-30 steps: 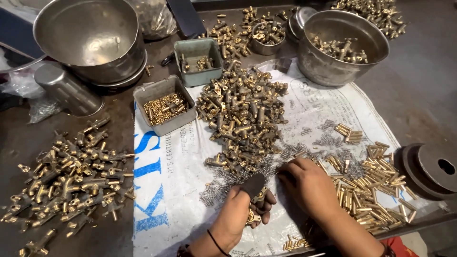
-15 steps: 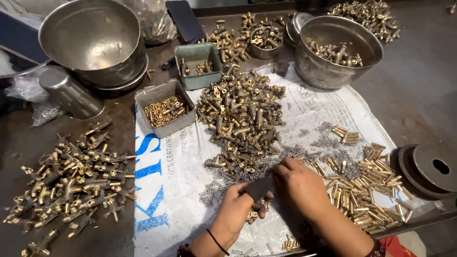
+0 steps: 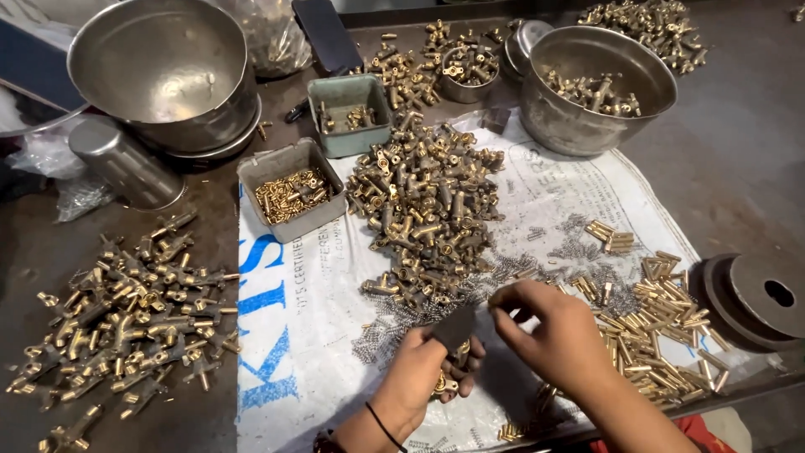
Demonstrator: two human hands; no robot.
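White printed sack (image 3: 537, 210) spread mid-table. Large heap of brass fittings (image 3: 428, 210) centre, far of hands. Brass pins (image 3: 662, 323) right, springs (image 3: 402, 323) near centre. Left hand (image 3: 419, 369) clamped around brass fitting (image 3: 444, 384) and dark flat piece (image 3: 455, 325). Right hand (image 3: 549, 331) just beside, fingertips (image 3: 496, 298) pinched together; on what, cannot tell.

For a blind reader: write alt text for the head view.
Two hands work over a printed sack: the left hand holds a brass fitting, the right hand pinches something small. Brass fittings lie heaped ahead.
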